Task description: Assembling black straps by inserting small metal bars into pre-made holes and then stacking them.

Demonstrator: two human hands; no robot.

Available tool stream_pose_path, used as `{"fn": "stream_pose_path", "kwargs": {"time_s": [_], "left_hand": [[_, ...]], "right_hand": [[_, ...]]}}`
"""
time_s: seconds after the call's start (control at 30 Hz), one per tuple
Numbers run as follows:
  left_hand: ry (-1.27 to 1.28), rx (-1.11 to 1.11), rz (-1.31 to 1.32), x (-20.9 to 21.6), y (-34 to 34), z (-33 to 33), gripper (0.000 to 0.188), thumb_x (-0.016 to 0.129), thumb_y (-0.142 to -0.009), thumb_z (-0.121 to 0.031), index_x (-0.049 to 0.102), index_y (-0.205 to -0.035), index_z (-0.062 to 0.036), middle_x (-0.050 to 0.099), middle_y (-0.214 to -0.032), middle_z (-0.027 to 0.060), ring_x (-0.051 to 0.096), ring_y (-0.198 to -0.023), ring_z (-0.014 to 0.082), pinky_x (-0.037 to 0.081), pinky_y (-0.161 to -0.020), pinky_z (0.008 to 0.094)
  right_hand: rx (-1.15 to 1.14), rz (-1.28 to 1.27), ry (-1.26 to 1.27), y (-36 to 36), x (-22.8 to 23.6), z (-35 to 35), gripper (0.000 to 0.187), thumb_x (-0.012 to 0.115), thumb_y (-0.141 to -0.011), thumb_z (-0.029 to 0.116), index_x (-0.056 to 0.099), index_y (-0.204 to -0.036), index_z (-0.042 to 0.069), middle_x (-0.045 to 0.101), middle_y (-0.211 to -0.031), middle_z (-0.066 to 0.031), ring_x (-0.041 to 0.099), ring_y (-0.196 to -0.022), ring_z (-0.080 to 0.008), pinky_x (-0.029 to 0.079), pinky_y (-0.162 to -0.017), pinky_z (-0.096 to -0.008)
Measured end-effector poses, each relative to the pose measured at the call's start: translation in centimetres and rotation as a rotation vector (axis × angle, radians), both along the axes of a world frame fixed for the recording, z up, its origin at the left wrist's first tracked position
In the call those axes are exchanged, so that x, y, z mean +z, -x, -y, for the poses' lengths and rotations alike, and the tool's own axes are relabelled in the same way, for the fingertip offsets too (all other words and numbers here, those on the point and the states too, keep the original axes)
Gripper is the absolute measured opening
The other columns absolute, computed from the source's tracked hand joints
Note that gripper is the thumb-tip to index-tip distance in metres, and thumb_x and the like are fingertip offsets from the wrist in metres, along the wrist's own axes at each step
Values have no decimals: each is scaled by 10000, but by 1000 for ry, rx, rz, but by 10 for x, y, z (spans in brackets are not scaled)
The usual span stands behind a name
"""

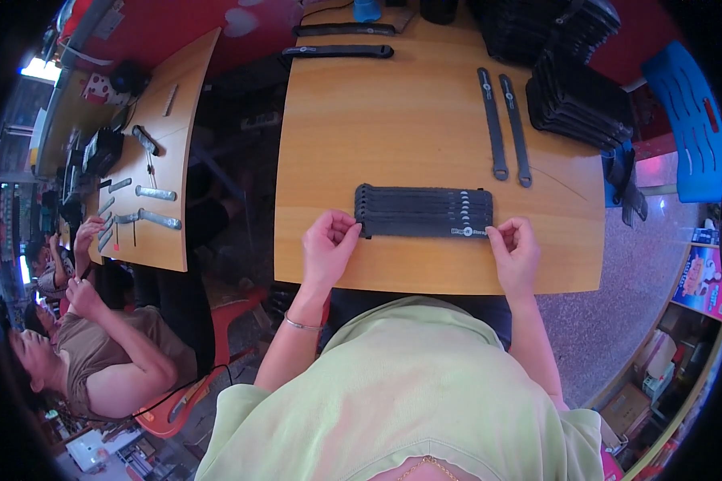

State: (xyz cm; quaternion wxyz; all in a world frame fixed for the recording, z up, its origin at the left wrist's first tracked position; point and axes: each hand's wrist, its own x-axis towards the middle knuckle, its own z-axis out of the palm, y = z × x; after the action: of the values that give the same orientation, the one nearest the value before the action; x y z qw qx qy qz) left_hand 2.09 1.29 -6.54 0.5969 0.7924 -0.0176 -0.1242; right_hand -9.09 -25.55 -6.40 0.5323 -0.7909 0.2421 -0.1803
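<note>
On the wooden table (409,128) in front of me lies a row of black fabric straps (417,204), overlapping like shingles, with end loops at the left and pale printing toward the right. The nearest black strap (413,230) runs along the row's front edge. My left hand (330,247) pinches its left end between thumb and fingers. At the other end, my right hand (515,252) closes thumb and fingers on the strap's corner. Further right lie two loose dark straps (516,128), side by side, their looped ends toward me.
Two more straps (341,51) lie at the table's far left. Thick stacks of black straps (578,100) fill the far right corner, beside a blue slatted plastic chair (688,120). To the left, a co-worker (128,345) sits at another table (194,104) holding straps.
</note>
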Motion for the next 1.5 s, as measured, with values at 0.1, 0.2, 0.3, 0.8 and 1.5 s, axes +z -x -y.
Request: {"fn": "stream_pose_path", "kwargs": {"time_s": [0.1, 0.2, 0.3, 0.8, 1.5], "left_hand": [[-14, 4, 13, -1, 0, 1, 91, 667, -807, 7, 588, -852, 8, 579, -687, -19, 504, -578, 20, 416, -527, 166], [-38, 6, -5, 3, 3, 0, 88, 664, -809, 8, 586, -851, 7, 576, -687, -19, 501, -579, 19, 411, -524, 165], [16, 11, 9, -4, 2, 1, 86, 662, -810, 9, 583, -846, 5, 575, -686, -18, 497, -577, 17, 407, -520, 165], [-18, 5, 3, 1, 1, 5, 94, 647, -819, 18, 566, -860, -7, 555, -697, -23, 485, -581, 17, 392, -516, 163], [-36, 7, 41, -2, 1, 4, 104, 662, -809, 5, 574, -865, 5, 579, -701, -2, 502, -579, 33, 408, -519, 171]], "right_hand": [[-7, -6, 6, 0, -1, 0, 192, 701, -815, 57, 513, -844, 36, 530, -676, 22, 475, -577, -35, 388, -510, -193], [-11, -7, 27, -1, -3, -1, 197, 708, -809, 56, 515, -847, 35, 533, -676, 17, 477, -572, -39, 391, -509, -195], [-19, -12, 49, 0, -1, -1, 201, 713, -803, 55, 519, -852, 32, 543, -680, 11, 487, -576, -44, 399, -512, -198], [-19, -64, 54, -1, 0, -2, 212, 727, -791, 79, 529, -850, 29, 565, -672, -1, 513, -557, -49, 428, -517, -207], [-18, -32, 124, -4, 0, -6, 210, 714, -796, 61, 513, -846, 30, 548, -660, -17, 507, -524, -64, 412, -489, -222]]}}
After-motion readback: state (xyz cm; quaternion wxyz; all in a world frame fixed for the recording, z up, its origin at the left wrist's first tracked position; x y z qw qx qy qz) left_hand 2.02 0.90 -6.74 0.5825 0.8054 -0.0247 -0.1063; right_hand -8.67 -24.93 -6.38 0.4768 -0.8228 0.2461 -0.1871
